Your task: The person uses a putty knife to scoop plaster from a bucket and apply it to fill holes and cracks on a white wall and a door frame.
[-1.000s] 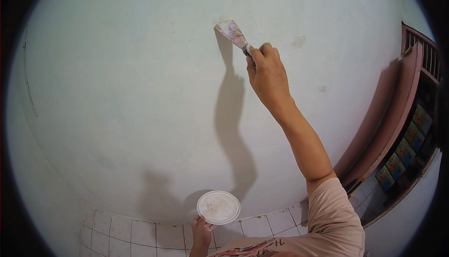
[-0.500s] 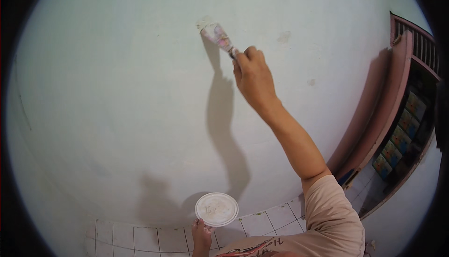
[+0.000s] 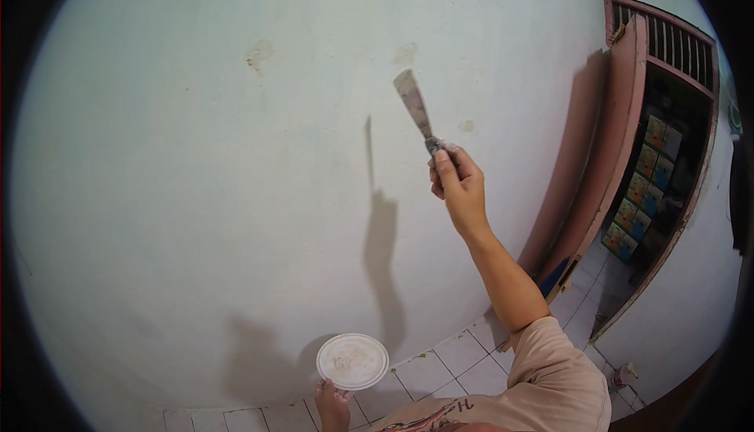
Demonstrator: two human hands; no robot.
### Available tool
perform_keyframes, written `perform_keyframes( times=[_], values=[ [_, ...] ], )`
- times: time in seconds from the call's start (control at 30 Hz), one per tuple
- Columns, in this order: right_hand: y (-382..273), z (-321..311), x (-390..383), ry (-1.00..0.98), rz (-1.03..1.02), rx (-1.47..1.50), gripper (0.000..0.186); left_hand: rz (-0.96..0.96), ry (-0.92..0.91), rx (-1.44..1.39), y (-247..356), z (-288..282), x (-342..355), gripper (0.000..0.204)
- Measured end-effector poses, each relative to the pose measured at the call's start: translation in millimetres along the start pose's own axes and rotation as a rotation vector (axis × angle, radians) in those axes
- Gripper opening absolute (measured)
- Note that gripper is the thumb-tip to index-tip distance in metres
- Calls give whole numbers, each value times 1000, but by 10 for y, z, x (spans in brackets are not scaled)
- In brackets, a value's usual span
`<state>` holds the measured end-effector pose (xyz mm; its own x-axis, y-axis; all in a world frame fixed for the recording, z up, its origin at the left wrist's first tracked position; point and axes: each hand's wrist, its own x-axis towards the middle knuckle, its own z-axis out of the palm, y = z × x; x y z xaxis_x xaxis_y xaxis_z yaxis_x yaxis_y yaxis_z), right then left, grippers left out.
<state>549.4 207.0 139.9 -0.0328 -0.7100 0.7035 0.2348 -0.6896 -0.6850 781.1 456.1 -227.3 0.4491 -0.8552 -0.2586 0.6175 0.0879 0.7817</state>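
My right hand (image 3: 459, 188) grips a putty knife (image 3: 414, 104) by its handle, blade pointing up, held a little off the pale wall (image 3: 196, 181) with its shadow apart from it. A patch of filler (image 3: 257, 59) marks the wall at upper left of the knife, and a smaller pale patch (image 3: 404, 53) is just above the blade. Low in the view my left hand (image 3: 331, 402) holds a round white lid (image 3: 352, 361) with smears of pale paste on it.
At right, a pink door (image 3: 597, 165) stands by an opening with a barred vent (image 3: 667, 43) above; patterned boxes (image 3: 644, 188) are stacked inside. A tiled floor (image 3: 459, 353) runs along the wall's foot. A small container (image 3: 624, 375) sits at lower right.
My right hand has drawn the knife down and away from the wall, turning the blade, so the filler patch now shows uncovered. The view has shifted rightward, showing more of the doorway.
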Motion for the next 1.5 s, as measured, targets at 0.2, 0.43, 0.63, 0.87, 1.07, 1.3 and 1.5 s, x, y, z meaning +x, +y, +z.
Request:
perform_keyframes(
  times=[0.2, 0.43, 0.63, 0.87, 1.07, 1.3, 1.5],
  values=[
    [-147, -395, 320, 1, 121, 302, 20, -6, -17, -47, 57, 209, -19, 34],
    [-40, -693, 654, 20, 114, 295, 24, 287, 16, 675, -316, 337, -97, 39],
    [6, -868, 1436, 250, -666, -555, 24, 41, 148, 40, -514, 583, -58, 38],
    [-53, -825, 2127, 237, -701, -596, 29, 41, 228, 27, -475, 935, -235, 35],
    [78, -730, 2312, 257, -744, -660, 30, 109, 213, -112, -434, 956, -341, 28],
    [67, -763, 2363, 269, -776, -746, 24, 119, 118, -33, -508, 712, -185, 28],
    [147, -845, 2272, 275, -773, -746, 20, 154, 114, 292, -377, 794, -250, 33]
  ],
)
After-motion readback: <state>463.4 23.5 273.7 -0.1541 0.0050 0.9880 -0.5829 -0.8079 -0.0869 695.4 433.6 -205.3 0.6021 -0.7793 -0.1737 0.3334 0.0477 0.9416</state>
